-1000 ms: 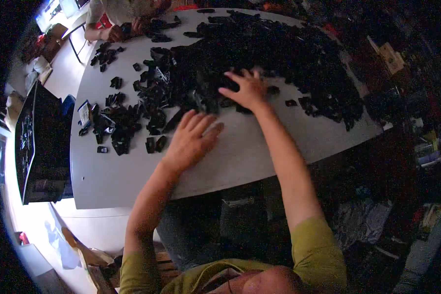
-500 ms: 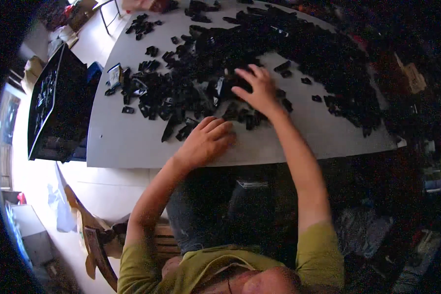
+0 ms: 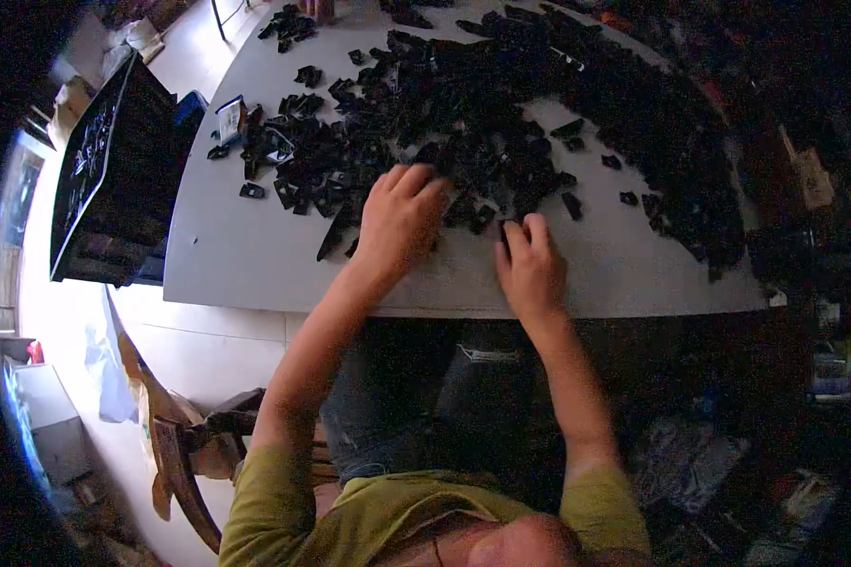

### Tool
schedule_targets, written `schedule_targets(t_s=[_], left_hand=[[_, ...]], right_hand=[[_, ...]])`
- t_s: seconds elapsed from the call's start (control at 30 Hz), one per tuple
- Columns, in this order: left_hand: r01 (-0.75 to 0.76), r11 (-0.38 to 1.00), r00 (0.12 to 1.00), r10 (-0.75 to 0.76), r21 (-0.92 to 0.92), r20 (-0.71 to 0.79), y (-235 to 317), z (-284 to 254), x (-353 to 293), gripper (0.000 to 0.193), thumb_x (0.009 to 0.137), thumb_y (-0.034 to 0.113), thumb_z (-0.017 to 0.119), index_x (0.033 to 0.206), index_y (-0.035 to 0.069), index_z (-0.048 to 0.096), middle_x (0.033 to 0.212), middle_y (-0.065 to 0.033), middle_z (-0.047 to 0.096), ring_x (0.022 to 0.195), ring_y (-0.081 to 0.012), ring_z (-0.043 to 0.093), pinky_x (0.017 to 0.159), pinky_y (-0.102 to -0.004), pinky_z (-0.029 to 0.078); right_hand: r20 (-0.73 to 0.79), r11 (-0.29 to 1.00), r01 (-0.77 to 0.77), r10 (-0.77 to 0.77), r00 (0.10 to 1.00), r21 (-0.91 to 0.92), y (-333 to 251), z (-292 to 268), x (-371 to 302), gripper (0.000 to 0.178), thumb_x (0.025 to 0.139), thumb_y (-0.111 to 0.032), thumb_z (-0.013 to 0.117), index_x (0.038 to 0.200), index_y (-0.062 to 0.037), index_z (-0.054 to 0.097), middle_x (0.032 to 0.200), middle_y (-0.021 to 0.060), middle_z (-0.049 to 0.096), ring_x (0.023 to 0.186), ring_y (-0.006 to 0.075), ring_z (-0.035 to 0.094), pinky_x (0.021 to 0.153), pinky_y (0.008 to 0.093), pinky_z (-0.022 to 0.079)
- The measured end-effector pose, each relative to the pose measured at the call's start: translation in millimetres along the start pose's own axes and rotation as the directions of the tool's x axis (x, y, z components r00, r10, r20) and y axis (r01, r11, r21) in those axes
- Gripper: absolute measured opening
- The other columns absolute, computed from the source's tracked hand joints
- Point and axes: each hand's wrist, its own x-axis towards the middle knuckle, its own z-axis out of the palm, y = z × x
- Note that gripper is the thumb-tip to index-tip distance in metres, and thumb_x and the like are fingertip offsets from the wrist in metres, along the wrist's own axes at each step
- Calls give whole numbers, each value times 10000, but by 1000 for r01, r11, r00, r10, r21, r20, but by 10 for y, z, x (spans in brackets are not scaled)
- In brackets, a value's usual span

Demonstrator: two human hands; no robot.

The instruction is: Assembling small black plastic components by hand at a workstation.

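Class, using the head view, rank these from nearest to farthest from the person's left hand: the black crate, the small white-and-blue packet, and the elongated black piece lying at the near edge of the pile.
From the left hand:
1. Elongated black piece, just left of the hand on the grey table.
2. White-and-blue packet, farther up and left, at the pile's left fringe.
3. Black crate, beyond the table's left edge.

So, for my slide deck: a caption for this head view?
Both hands, left and right, rest on black parts heaped across a grey table.
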Motion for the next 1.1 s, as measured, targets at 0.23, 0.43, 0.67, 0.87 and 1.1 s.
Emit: schedule_targets(t_s=[0.23, 0.43, 0.67, 0.87, 1.1], left_hand=[[-223, 954, 917, 136, 199, 375, -37, 240, 426, 299, 691, 143, 624, 989, 134, 625, 1012, -59, 560, 966, -239, 515, 823, -361, 403], [-238, 946, 880, 114, 219, 462, 100, 256, 581, 336, 765, 190, 570, 1098, 151, 583, 1116, -88, 548, 1042, -272, 520, 913, -408, 393], [-343, 904, 840, 175, 253, 514, 55, 359, 669, 393, 659, 126, 685, 1042, 162, 605, 1026, -40, 572, 967, -218, 549, 775, -334, 451], [-81, 996, 987, 86, -46, 139, 164, 47, 594, 360, 701, 100, 684, 1043, 107, 573, 1008, -50, 581, 910, -211, 582, 739, -336, 488], [478, 343, 827, -486, -809, 283, 515, -244, -475, 247, 813, -49, 550, 1048, 27, 532, 930, -83, 586, 851, -99, 569, 745, -217, 445]], right_hand=[[-276, 974, 41, 23, 961, 224, 192, 170, -126, 163, 795, -75, 628, 942, -19, 586, 1010, 103, 487, 797, 277, 577, 673, 351, 471], [-299, 760, -73, 340, 892, 645, 403, 209, -195, 153, 908, -162, 522, 976, -30, 561, 882, 45, 527, 736, 159, 540, 635, 276, 437], [-82, 379, -152, 536, 841, 913, 298, 104, -176, 199, 944, -182, 457, 1077, -51, 529, 824, 16, 512, 635, 81, 476, 555, 240, 426], [-24, 281, -168, 570, 821, 945, 316, 58, -203, 195, 938, -176, 481, 1085, -64, 543, 731, -2, 488, 585, 71, 442, 537, 230, 407], [66, 270, -199, 434, 898, 942, 356, -30, -239, 140, 895, -137, 533, 1009, -62, 568, 743, -25, 511, 604, 72, 459, 548, 223, 400]])
